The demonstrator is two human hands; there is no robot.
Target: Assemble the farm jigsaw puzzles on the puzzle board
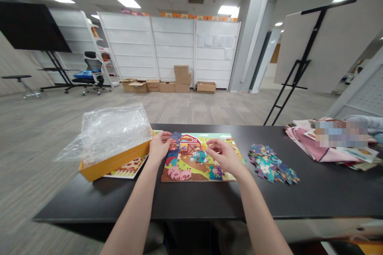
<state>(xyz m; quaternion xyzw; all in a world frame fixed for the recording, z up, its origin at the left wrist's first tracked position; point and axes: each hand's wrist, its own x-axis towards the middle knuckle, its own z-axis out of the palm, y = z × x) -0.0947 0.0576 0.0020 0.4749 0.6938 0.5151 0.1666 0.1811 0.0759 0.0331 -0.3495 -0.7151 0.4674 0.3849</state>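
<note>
A farm-picture board point(196, 171) with a red barn and a pink pig lies flat on the black table. Dark puzzle pieces point(174, 143) line its left side, and more pieces point(215, 172) rest on its lower right. My left hand point(160, 146) lies at the board's left edge, fingers stretched out and touching the dark pieces. Over the board's right half, my right hand point(224, 155) has its fingers loosely bent and apart, with nothing visible between them. A heap of loose puzzle pieces point(269, 163) sits to the right of the board.
At the left, a yellow box point(115, 159) with clear plastic wrap point(116, 127) leans over another printed sheet point(128, 167). Pink folded cloth point(320, 147) lies at the table's right end. Cardboard boxes point(182, 77) stand by the far shelves.
</note>
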